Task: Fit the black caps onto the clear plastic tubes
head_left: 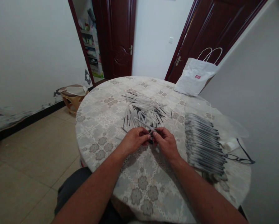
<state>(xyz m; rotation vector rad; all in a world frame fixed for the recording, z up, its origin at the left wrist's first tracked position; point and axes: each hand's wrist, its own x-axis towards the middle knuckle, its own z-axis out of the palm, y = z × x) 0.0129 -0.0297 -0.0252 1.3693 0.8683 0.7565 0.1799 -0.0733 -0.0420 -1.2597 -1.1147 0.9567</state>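
Observation:
My left hand (pixel 137 138) and my right hand (pixel 165 141) meet over the near side of the round table, fingers pinched close together. A thin pale pen-like stick (pixel 142 123) slants up and left from my right fingertips. Small dark pieces (pixel 151 141) show between the two hands; what exactly my left fingers grip is too small to tell. Just beyond the hands spreads a loose pile of pale and black sticks (pixel 141 107). On the right lies a neat stack of grey sticks with dark ends (pixel 203 143), lined up side by side.
A patterned cloth covers the round table (pixel 102 124). Black-framed glasses (pixel 238 158) and a small white object (pixel 231 144) lie at its right edge, near clear plastic (pixel 234 126). A white paper bag (pixel 195 76) stands at the back right. A stool (pixel 72 98) is by the left wall.

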